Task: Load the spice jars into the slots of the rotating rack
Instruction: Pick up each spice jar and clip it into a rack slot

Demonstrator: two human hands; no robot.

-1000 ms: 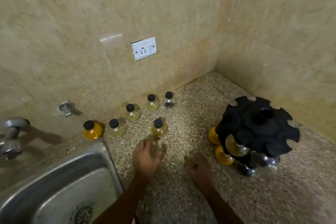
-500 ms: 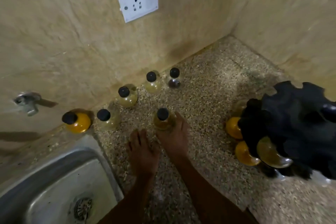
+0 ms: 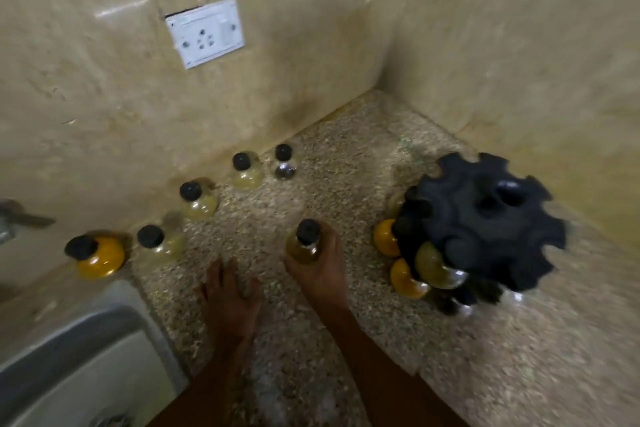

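My right hand [image 3: 323, 270] is wrapped around a round yellowish spice jar [image 3: 304, 243] with a black cap, at the middle of the speckled counter. My left hand [image 3: 231, 302] lies flat on the counter beside it, fingers apart, holding nothing. The black rotating rack [image 3: 485, 222] stands to the right, with several orange and yellowish jars [image 3: 408, 277] seated in its lower slots. Along the wall stand an orange jar [image 3: 97, 255], three pale jars [image 3: 159, 243] [image 3: 199, 199] [image 3: 244, 172] and a clear one [image 3: 284, 163].
A steel sink [image 3: 79, 357] fills the lower left, its rim close to my left hand. Tiled walls meet in a corner behind the rack, with a white socket [image 3: 205, 33] on the left wall. A tap fitting [image 3: 7, 218] pokes in at the far left.
My right hand has reached forward and closed on the nearest yellowish jar. My left hand has drawn back slightly. The view has shifted closer to the counter.
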